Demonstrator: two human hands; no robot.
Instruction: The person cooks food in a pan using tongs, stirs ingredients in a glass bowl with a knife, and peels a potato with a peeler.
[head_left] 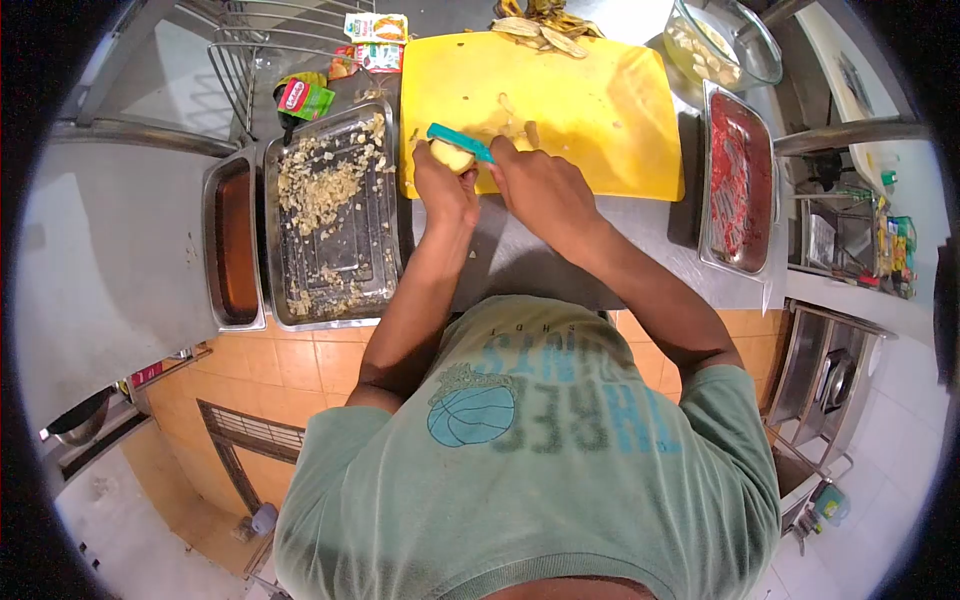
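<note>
In my left hand (pixel 446 188), fingers closed around it, is a round pale-yellow fruit or vegetable (pixel 452 156), its kind not clear. My right hand (pixel 541 188) grips a teal peeler (pixel 455 137), which lies across the top of the round piece. Both hands are over the near edge of a yellow cutting board (pixel 600 110). Thin peel strips (pixel 531 132) lie on the board just beyond my right hand. My fingers partly cover the round piece and the tool's near end.
Left stand a metal tray (pixel 390 240) with pale crumbly bits and a pan of brown liquid (pixel 236 240). At right is a pan with red residue (pixel 738 180). Behind are dark banana-like peels (pixel 545 30), a glass bowl (pixel 765 60) of pale pieces, a wire rack (pixel 235 75) and food packets (pixel 378 42).
</note>
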